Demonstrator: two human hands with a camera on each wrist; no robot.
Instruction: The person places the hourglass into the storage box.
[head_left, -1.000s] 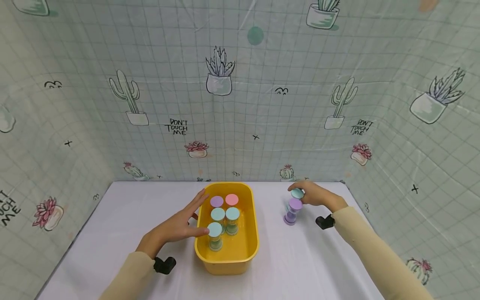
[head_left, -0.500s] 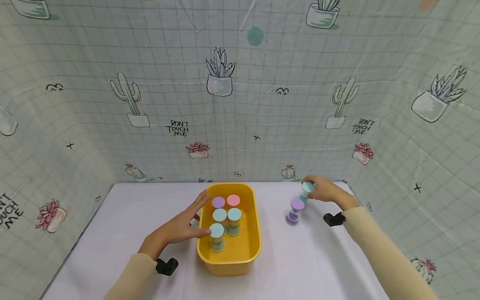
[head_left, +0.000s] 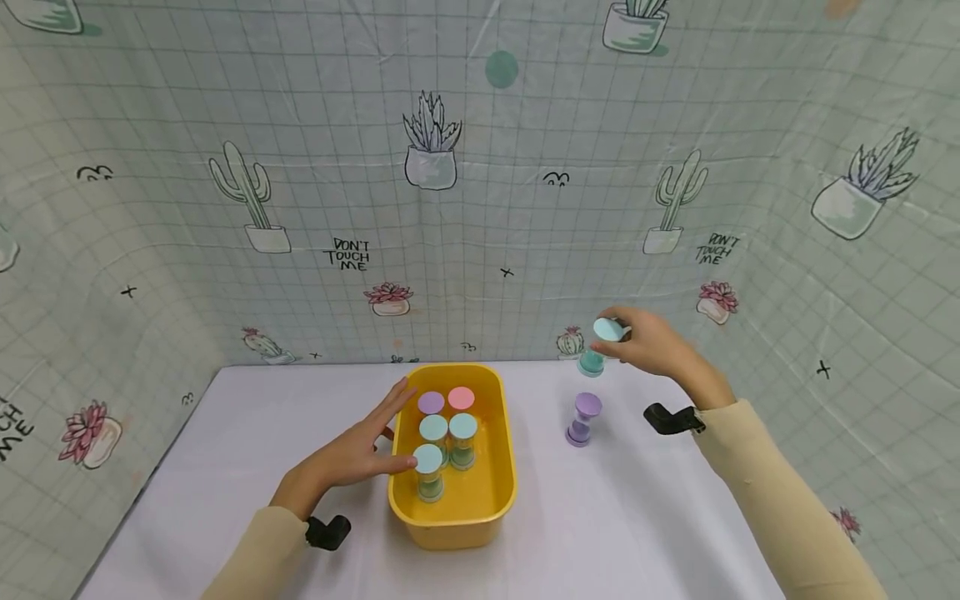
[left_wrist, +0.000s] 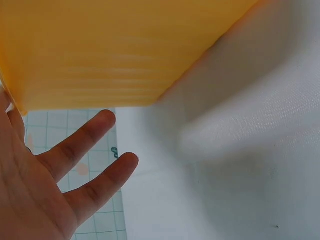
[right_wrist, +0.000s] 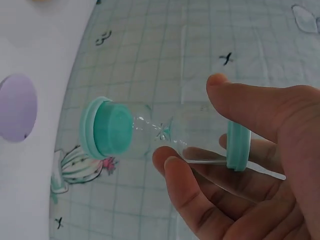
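In my right hand (head_left: pixel 651 343) is a teal hourglass (right_wrist: pixel 117 127), pinched between thumb and fingers near its upper cap and lifted off the table. Teal sand lies in its lower bulb. A purple hourglass (head_left: pixel 581 419) stands upright on the table below that hand. My left hand (head_left: pixel 352 446) rests at the left rim of a yellow bin (head_left: pixel 487 492), its fingers spread and straight; the thumb reaches over the rim beside a light-blue-capped hourglass (head_left: pixel 429 472). In the left wrist view, two fingers (left_wrist: pixel 100 192) extend beneath the bin's side.
Several hourglasses stand upright in the bin, among them a pink-capped one (head_left: pixel 461 398) and a purple-capped one (head_left: pixel 431 403) at the back. A white table (head_left: pixel 285 400) carries everything. Cloth printed with cacti (head_left: pixel 480 208) hangs behind and at both sides.
My right hand picks the teal hourglass up from behind the purple one, first shifting right, then rising and coming back left. The left hand stays at the bin.
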